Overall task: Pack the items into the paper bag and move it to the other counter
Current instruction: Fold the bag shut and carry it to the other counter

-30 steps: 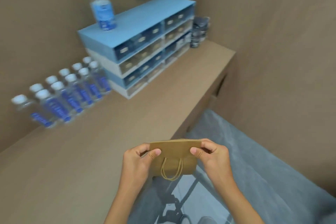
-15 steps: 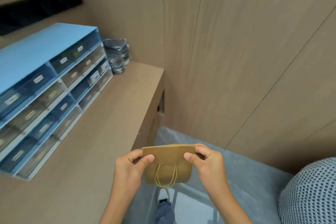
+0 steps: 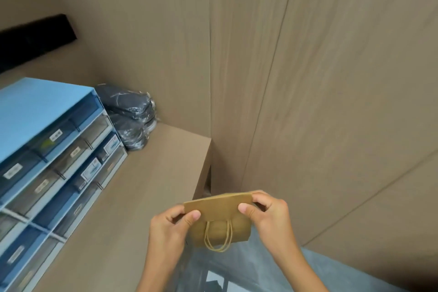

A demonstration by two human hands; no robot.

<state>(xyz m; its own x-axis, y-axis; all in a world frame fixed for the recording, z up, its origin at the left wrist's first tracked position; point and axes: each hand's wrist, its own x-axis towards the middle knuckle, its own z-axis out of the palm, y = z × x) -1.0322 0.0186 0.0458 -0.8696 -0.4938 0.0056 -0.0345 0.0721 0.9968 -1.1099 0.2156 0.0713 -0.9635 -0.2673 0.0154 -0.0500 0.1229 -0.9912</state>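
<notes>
A small brown paper bag with twine handles hangs in front of me, past the counter's right end. My left hand pinches the bag's top left corner between thumb and fingers. Its top right corner is pinched the same way by my right hand. The bag's upper flap is spread flat between both hands, and the handles dangle below. I cannot see into the bag. A stack of dark items wrapped in clear plastic sits in the counter's far corner.
A blue drawer cabinet with labelled clear drawers stands on the tan counter at the left. Wood-panel walls close in ahead and to the right. Grey floor lies below the bag.
The view has swung right: the water bottles and spray bottle have left the frame, and the wall now fills the right side. Both hands keep the same pinch on the bag.
</notes>
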